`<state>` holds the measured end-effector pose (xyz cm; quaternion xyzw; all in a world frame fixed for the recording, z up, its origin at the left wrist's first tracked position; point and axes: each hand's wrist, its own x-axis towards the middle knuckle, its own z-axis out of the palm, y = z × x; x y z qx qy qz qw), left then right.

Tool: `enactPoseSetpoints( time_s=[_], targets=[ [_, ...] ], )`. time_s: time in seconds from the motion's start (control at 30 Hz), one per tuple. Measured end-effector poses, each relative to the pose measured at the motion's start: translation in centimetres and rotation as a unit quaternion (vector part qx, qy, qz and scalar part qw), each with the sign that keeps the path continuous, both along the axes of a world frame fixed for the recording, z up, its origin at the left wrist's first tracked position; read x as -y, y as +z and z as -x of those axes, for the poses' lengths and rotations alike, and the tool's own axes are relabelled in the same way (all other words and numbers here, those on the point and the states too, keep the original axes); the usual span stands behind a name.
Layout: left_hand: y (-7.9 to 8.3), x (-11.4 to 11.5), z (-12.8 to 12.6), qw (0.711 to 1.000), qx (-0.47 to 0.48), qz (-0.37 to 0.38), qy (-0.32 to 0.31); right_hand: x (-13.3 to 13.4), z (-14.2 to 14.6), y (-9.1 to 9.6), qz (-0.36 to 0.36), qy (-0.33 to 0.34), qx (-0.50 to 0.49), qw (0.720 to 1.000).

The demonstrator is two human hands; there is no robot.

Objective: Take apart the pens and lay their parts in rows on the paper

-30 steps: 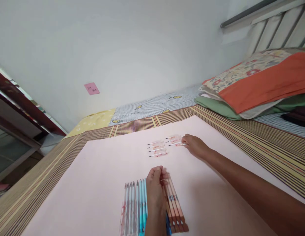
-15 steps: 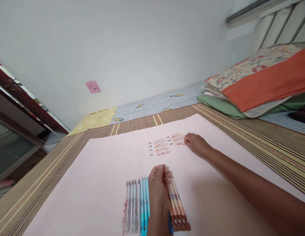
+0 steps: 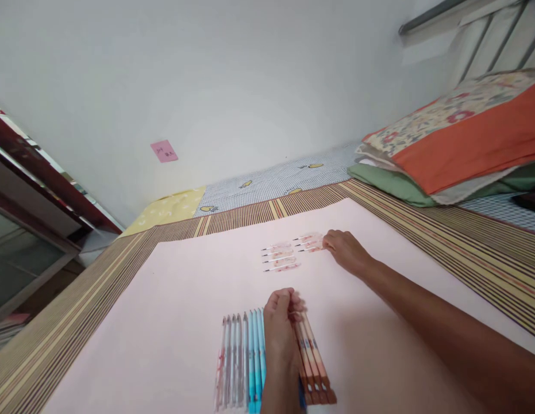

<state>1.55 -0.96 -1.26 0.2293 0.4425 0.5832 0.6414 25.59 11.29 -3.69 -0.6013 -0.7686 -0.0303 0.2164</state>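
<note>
Left hand [image 3: 281,325] sits curled on a row of pens [image 3: 245,356] lined up side by side at the near edge of the pink sheet [image 3: 164,322], fingertips bunched, but I can't tell if it's actually pinching one. Right hand [image 3: 347,253] is stretched further up the sheet, fingertips touching the nearest of the little pink refills [image 3: 284,260], which lie in two short groups. Can't tell if that's a grip or just a touch either.
</note>
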Motion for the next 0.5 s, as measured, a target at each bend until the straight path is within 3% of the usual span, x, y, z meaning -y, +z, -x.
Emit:
enactPoseSetpoints(
  time_s=[0.5],
  targets=[
    [-0.21,0.06,0.21,1.0,-0.008,-0.01,-0.008,0.55,0.91,0.23,-0.031,-0.003,0.021,0.999]
  ],
)
